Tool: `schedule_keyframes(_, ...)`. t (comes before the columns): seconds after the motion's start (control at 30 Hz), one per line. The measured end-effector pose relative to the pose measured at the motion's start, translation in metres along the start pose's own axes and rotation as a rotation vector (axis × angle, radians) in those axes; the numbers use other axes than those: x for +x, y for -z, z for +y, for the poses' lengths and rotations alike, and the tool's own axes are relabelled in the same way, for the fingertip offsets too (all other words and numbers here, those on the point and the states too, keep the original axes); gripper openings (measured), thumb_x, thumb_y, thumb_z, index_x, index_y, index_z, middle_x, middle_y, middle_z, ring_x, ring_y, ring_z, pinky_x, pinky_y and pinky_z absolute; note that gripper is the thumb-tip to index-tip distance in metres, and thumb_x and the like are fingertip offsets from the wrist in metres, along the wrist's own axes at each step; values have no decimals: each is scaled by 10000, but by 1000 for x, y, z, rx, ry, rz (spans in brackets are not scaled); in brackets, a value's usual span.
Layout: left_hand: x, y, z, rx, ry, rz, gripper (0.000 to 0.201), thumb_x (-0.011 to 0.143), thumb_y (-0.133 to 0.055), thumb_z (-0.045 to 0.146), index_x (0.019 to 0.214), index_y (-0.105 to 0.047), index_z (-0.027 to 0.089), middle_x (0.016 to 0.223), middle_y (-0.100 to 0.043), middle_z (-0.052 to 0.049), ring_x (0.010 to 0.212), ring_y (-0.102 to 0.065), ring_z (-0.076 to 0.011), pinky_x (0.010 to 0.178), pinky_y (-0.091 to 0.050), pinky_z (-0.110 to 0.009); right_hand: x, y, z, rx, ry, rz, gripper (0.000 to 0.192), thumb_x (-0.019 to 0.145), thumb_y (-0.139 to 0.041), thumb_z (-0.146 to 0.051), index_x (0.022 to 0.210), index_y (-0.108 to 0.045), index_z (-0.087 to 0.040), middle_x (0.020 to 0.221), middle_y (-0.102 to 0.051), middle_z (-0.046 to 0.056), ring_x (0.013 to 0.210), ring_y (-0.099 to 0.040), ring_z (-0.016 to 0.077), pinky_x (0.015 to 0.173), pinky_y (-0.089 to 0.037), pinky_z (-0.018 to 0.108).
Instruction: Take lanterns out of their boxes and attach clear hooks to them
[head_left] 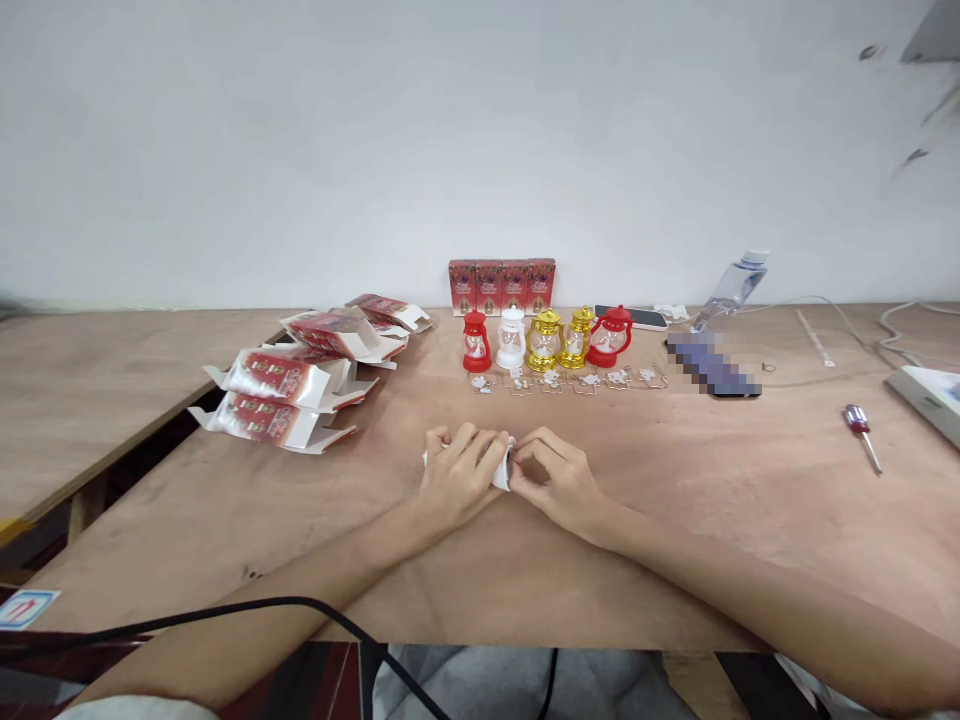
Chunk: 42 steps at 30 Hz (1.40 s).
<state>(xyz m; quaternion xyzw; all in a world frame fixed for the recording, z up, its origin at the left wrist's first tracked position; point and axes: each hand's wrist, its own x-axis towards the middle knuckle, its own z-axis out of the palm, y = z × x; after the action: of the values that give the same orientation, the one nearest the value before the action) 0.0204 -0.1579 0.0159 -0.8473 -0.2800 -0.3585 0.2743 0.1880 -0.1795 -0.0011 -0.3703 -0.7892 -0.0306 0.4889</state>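
Gripping a small white lantern (501, 466) at the table's (675, 520) middle, the left hand (456, 478) wrapped it while the right hand (559, 480) pinched its end; twisting too hard could have snapped it.

Looks like a small packing workshop: bare plywood table (675, 520) against a blank wall, toy lanterns (546, 340) lined up mid-frame, flat cartons (292, 395) stacked left of centre, a screwdriver (860, 432) at right.
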Motion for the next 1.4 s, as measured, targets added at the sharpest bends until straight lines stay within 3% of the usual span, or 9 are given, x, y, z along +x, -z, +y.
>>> schedule_keyframes(0.4,2,1,-2,3,0,14,182,867,-493,277,933,-575,129,826,-710,-46,700,-561,-153,634,-227,-345,1,3,-3,90,-43,20,77,822,-544,-137,828,-588,-200,870,-657,47,780,-636,135,705,-514,262)
schedule_keyframes(0.7,0,0,-4,12,-17,-11,181,867,-480,266,929,-588,135,823,-707,-62,704,-561,-159,638,-232,-340,1,1,-3,111,-113,-42,69,849,-524,-179,830,-585,-205,896,-642,45,817,-635,142,742,-513,274)
schedule_keyframes(0.9,-1,0,-5,4,-19,-25,161,857,-502,261,920,-583,136,820,-706,-50,706,-556,-154,638,-236,-340,0,1,-2,-12,-73,-129,95,879,-454,-173,888,-546,-196,928,-607,64,797,-621,146,722,-510,274)
schedule_keyframes(1.07,0,0,-6,-4,-32,-9,186,864,-496,283,926,-580,130,819,-706,-50,704,-552,-154,638,-240,-343,1,2,-1,-88,9,-118,83,881,-442,-154,895,-518,-184,907,-592,70,755,-618,142,691,-516,262)
schedule_keyframes(1.4,2,2,-7,-22,-32,0,200,869,-482,290,913,-580,121,812,-699,-56,694,-550,-156,636,-238,-338,-1,2,-1,23,12,-83,86,893,-439,-168,922,-514,-200,917,-583,67,806,-623,127,685,-534,233)
